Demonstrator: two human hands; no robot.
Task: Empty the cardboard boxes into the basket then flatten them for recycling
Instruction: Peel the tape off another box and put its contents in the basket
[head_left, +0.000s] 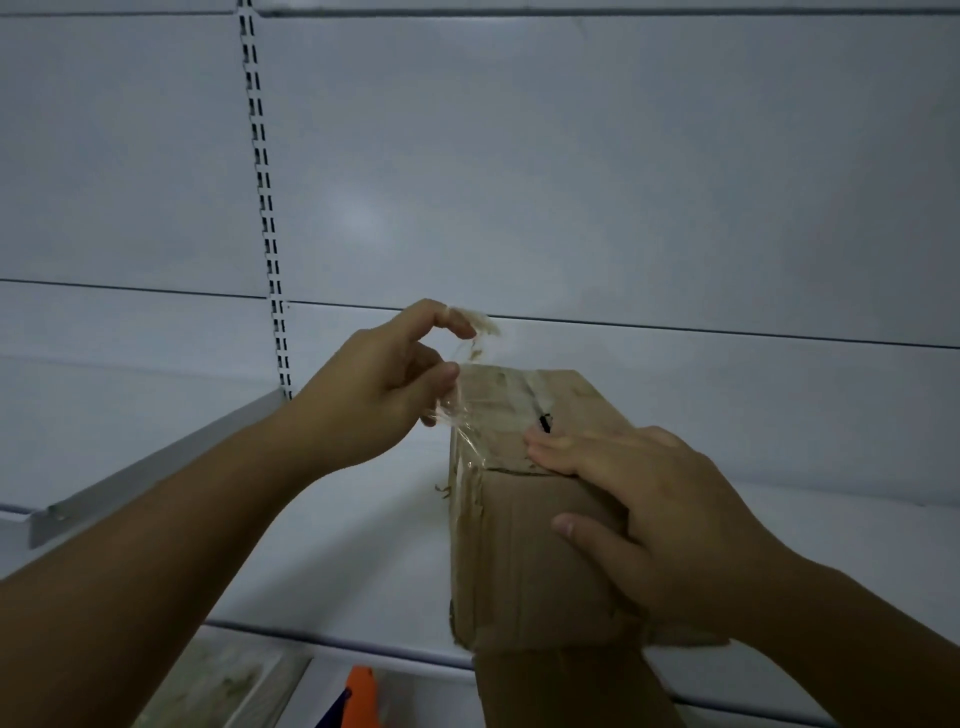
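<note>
A small brown cardboard box (524, 551) stands on a white shelf (332, 561), its top still taped. My right hand (649, 519) presses on the box's top and right side, thumb on the front face. My left hand (384, 389) pinches a strip of clear packing tape (470, 338) between thumb and forefinger, lifted off the box's top left edge; the tape still clings to the left corner. A second piece of cardboard (566, 686) shows below the box at the shelf's front edge. No basket is in view.
The white back panel (571, 182) of the shelving fills the upper view, with a slotted upright (265, 208) at left. A shelf bracket (156, 467) slopes down at left. Below the shelf edge an orange and dark blue object (358, 696) pokes up.
</note>
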